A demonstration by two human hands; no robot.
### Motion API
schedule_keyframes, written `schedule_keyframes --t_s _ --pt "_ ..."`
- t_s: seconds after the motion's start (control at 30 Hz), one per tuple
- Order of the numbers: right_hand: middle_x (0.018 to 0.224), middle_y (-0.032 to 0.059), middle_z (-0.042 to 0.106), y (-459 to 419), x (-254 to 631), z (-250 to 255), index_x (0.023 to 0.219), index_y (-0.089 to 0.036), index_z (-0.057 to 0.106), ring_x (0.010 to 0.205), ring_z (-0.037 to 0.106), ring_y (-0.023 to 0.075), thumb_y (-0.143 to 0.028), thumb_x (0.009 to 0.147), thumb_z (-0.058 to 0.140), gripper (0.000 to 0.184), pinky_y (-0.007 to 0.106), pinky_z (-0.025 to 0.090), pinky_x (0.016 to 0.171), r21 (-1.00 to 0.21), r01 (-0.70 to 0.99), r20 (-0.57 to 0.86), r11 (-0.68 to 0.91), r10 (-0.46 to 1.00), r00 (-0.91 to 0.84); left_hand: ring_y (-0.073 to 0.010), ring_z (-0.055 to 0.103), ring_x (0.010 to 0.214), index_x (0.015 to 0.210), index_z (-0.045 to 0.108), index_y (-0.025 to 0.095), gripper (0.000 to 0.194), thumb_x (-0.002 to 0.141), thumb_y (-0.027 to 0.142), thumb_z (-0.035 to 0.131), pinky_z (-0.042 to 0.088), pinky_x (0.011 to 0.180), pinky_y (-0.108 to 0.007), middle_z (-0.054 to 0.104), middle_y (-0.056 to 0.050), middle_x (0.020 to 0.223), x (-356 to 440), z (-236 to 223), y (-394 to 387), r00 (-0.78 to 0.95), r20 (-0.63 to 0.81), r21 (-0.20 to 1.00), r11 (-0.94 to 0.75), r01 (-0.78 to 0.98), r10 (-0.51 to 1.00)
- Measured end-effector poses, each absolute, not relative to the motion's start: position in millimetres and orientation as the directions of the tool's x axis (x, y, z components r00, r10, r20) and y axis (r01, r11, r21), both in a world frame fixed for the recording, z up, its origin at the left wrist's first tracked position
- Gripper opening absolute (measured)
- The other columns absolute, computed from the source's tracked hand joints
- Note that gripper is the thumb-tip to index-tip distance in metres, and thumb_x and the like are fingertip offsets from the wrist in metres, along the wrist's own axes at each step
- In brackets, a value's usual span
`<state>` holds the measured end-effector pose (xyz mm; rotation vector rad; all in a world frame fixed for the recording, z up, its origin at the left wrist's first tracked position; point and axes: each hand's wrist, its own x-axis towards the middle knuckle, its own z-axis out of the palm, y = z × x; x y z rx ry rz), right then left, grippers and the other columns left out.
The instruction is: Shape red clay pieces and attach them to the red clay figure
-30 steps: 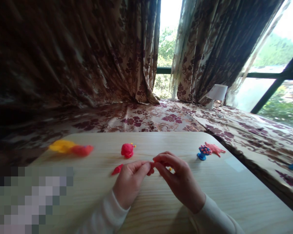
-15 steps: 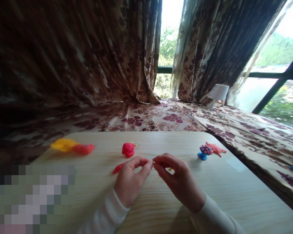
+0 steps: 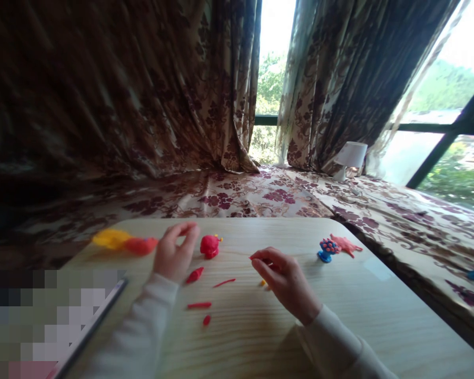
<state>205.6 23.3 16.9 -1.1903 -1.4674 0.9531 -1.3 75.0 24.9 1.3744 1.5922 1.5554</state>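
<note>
My left hand (image 3: 174,254) hovers over the wooden table (image 3: 339,316), its thumb and forefinger curved and apart with nothing between them. It is just left of a small red clay figure (image 3: 210,246). My right hand (image 3: 282,278) rests near the table's middle, its fingertips pinched on a bit of red clay. Between the hands lie loose red clay bits: a lump (image 3: 195,274), a thin strand (image 3: 224,283), a short roll (image 3: 199,305) and a small ball (image 3: 206,319). A tiny yellow bit (image 3: 263,282) lies by my right hand.
A yellow clay lump (image 3: 109,239) and a red one (image 3: 142,245) lie at the table's left. A blue clay figure (image 3: 326,249) and a pink one (image 3: 345,244) stand at the right. A white lamp (image 3: 351,156) stands on the patterned window seat. A flat dark-edged object (image 3: 90,329) lies lower left.
My hands have come apart. The left hand moved up and left to beside the red figure. Red clay pieces it covered now show on the table. The right hand stayed pinched.
</note>
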Motion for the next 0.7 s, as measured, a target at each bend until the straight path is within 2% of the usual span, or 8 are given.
schedule_keyframes --t_s 0.1,0.2,0.37,0.53,0.7 --pt "0.063 0.0009 0.058 37 199 24 0.071 -0.014 0.066 0.059 0.051 0.0117 -0.032 0.074 0.06 0.019 0.022 0.041 0.055 -0.965 0.176 0.186 0.193 0.981 -0.057 -0.0278 0.06 0.094 0.084 0.066 0.016 0.043 0.056 0.048 0.068 0.043 0.088 -0.04 0.068 -0.01 0.091 -10 24 90 -0.254 0.181 0.935 -0.086 0.343 0.95" --pt "0.057 -0.0007 0.055 54 188 29 0.07 -0.014 0.065 0.054 0.049 0.0108 -0.036 0.073 0.058 0.023 0.023 0.041 0.053 -0.978 0.132 0.151 0.161 0.985 -0.078 -0.0268 0.064 0.08 0.08 0.066 0.015 0.042 0.052 0.046 0.07 0.047 0.078 -0.039 0.069 -0.009 0.079 -8 23 97 -0.175 0.101 0.931 -0.031 0.365 0.979" --pt "0.053 -0.0018 0.052 63 175 22 0.067 -0.013 0.063 0.05 0.046 0.0099 -0.036 0.072 0.057 0.024 0.023 0.039 0.05 -0.989 0.079 0.119 0.125 0.99 -0.075 -0.023 0.064 0.07 0.081 0.064 0.014 0.041 0.05 0.04 0.071 0.049 0.07 -0.034 0.067 -0.006 0.07 -6 16 100 -0.14 0.106 0.936 -0.051 0.349 0.984" --pt "0.055 -0.0019 0.052 52 178 13 0.066 -0.013 0.062 0.054 0.048 0.0106 -0.037 0.072 0.059 0.025 0.023 0.039 0.052 -0.991 0.059 0.116 0.119 0.992 -0.055 -0.0226 0.065 0.076 0.081 0.062 0.013 0.039 0.053 0.04 0.066 0.05 0.074 -0.034 0.069 -0.009 0.076 -5 6 97 -0.14 0.123 0.955 -0.079 0.284 0.982" --pt "0.055 -0.0025 0.053 47 178 14 0.068 -0.014 0.063 0.053 0.048 0.0092 -0.036 0.073 0.06 0.023 0.021 0.039 0.05 -0.997 0.015 0.078 0.079 0.995 -0.059 -0.0238 0.065 0.084 0.096 0.06 0.012 0.048 0.058 0.041 0.067 0.05 0.078 -0.035 0.07 -0.011 0.088 -1 12 82 -0.092 0.128 0.965 -0.102 0.24 0.988"
